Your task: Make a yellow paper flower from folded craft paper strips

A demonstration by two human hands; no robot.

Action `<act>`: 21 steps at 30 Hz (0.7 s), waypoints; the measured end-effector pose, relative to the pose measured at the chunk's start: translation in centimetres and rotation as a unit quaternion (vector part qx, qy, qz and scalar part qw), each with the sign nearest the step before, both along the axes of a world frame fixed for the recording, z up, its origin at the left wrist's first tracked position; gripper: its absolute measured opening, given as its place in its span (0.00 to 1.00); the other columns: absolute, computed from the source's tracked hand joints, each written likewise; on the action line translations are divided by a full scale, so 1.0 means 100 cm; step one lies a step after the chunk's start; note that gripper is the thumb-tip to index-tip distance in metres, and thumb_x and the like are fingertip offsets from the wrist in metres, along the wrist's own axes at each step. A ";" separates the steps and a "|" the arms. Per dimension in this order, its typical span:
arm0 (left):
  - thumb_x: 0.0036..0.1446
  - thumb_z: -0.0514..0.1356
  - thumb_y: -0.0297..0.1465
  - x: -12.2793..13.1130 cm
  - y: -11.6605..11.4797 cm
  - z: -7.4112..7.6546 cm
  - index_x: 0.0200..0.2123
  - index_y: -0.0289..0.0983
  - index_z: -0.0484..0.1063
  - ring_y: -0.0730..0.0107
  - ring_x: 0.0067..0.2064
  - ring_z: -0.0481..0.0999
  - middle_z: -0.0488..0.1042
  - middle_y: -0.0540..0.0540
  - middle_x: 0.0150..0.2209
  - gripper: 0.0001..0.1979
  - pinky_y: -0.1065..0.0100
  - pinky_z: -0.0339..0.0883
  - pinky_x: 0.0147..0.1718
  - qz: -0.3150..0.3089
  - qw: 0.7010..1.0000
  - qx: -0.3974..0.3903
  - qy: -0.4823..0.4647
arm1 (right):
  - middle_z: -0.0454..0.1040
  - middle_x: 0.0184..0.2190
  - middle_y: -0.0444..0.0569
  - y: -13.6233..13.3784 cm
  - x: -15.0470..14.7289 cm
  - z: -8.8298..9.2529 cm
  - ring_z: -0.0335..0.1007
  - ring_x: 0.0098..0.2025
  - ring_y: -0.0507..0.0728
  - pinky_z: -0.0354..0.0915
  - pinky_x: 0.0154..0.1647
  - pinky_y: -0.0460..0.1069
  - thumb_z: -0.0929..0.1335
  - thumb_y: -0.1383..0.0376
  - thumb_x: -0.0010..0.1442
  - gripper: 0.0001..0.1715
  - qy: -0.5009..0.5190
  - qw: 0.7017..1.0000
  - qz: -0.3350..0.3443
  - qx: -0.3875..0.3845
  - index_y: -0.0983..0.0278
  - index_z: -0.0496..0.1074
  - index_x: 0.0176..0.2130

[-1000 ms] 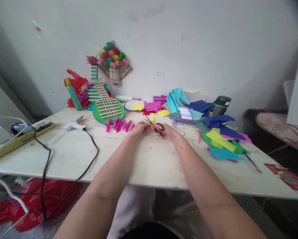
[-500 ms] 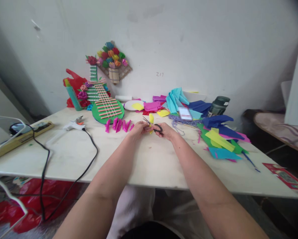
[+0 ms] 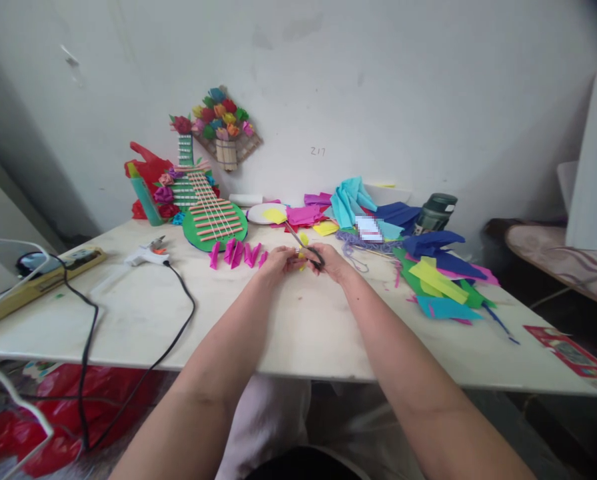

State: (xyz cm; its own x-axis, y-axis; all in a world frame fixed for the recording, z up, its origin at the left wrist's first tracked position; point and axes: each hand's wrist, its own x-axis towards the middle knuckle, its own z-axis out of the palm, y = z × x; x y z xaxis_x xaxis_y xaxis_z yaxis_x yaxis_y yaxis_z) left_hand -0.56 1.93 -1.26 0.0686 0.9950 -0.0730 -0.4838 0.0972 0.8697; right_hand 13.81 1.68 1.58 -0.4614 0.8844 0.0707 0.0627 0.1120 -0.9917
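Note:
My right hand [image 3: 327, 261] is closed around a pair of black-handled scissors [image 3: 314, 257], whose blades point up and to the left. Close beside it, my left hand [image 3: 281, 260] pinches a small piece of yellow paper [image 3: 304, 239]. The paper shows above and below the fingers, near the scissors; the exact contact is too small to make out. Several folded magenta paper pieces [image 3: 234, 253] lie just left of my left hand, in front of a green lute-shaped craft [image 3: 214, 225] strung with thin cords.
A white glue gun [image 3: 148, 255] with a black cord lies at left, near a power strip [image 3: 43, 287]. Coloured paper sheets [image 3: 438, 280], a dark green cup [image 3: 436, 213] and purple yarn [image 3: 351, 245] are at right. A flower craft [image 3: 226, 150] leans on the wall.
The scissors' blades have swung to point more upward and look closed together now. The yellow paper shows less between my hands. The whole view has shifted slightly.

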 end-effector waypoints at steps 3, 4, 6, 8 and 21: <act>0.52 0.54 0.22 -0.001 -0.001 0.003 0.31 0.28 0.63 0.64 0.31 0.76 0.71 0.41 0.27 0.01 0.68 0.70 0.29 0.012 1.000 0.008 -0.003 | 0.66 0.15 0.40 0.007 0.006 0.006 0.57 0.12 0.45 0.52 0.11 0.41 0.67 0.56 0.46 0.17 0.052 0.994 -0.067 0.066 0.66 0.65 0.31; 0.52 0.53 0.22 -0.001 -0.001 0.004 0.32 0.28 0.64 0.64 0.32 0.76 0.71 0.40 0.28 0.02 0.68 0.71 0.30 0.015 1.000 0.007 -0.010 | 0.68 0.17 0.41 0.011 0.010 0.007 0.58 0.13 0.46 0.50 0.10 0.41 0.67 0.55 0.46 0.17 0.055 0.988 -0.112 0.090 0.66 0.66 0.31; 0.53 0.53 0.22 -0.003 0.000 0.004 0.34 0.27 0.64 0.64 0.33 0.76 0.71 0.37 0.31 0.04 0.69 0.71 0.31 0.020 0.999 0.003 -0.025 | 0.70 0.20 0.44 0.020 0.020 0.006 0.61 0.15 0.47 0.53 0.12 0.42 0.67 0.54 0.45 0.20 0.002 0.972 -0.203 0.115 0.66 0.67 0.34; 0.53 0.53 0.23 -0.005 0.002 0.003 0.35 0.26 0.64 0.64 0.34 0.76 0.71 0.36 0.33 0.06 0.68 0.71 0.32 0.019 0.999 0.004 -0.038 | 0.71 0.23 0.46 0.028 0.032 0.003 0.66 0.20 0.51 0.59 0.17 0.44 0.68 0.54 0.43 0.21 -0.116 0.944 -0.285 0.118 0.66 0.69 0.35; 0.51 0.54 0.21 -0.008 0.005 -0.004 0.29 0.29 0.63 0.63 0.37 0.76 0.72 0.38 0.33 0.01 0.72 0.72 0.30 0.000 0.998 0.025 -0.056 | 0.67 0.45 0.56 0.031 0.043 -0.017 0.62 0.47 0.61 0.60 0.40 0.50 0.64 0.61 0.50 0.17 -0.512 0.772 -0.307 0.220 0.64 0.72 0.40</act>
